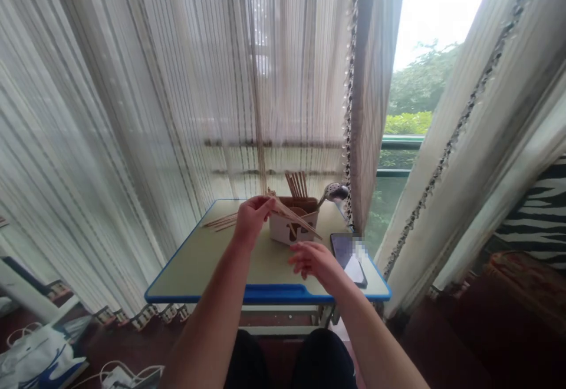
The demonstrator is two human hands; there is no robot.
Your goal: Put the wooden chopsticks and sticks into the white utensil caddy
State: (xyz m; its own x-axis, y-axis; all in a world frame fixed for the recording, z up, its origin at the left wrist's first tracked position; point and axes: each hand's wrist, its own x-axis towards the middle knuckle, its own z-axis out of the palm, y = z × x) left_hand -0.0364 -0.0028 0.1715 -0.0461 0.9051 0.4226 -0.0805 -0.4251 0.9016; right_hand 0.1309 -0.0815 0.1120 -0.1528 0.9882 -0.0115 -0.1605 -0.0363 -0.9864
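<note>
My left hand (253, 219) is closed around a bundle of thin wooden chopsticks (295, 215), which slant down to the right across the front of a holder. This holder (279, 230) is a white box with brown markings, standing toward the back of the table. From it rise several brown sticks or slats (297, 185), too small to tell which, and a metal slotted ladle (336, 192) leaning right. Just in front of the holder, my right hand (313, 259) hangs with loosely bent fingers apart and nothing in them. More chopsticks (221, 221) lie on the table, left of my left hand.
The small table (198, 265) has a blue edge. A dark flat device, like a phone or tablet (347, 259), lies at its right side. Striped curtains (177, 82) hang right behind the table. Cables and a white bag (35, 353) are on the floor at left.
</note>
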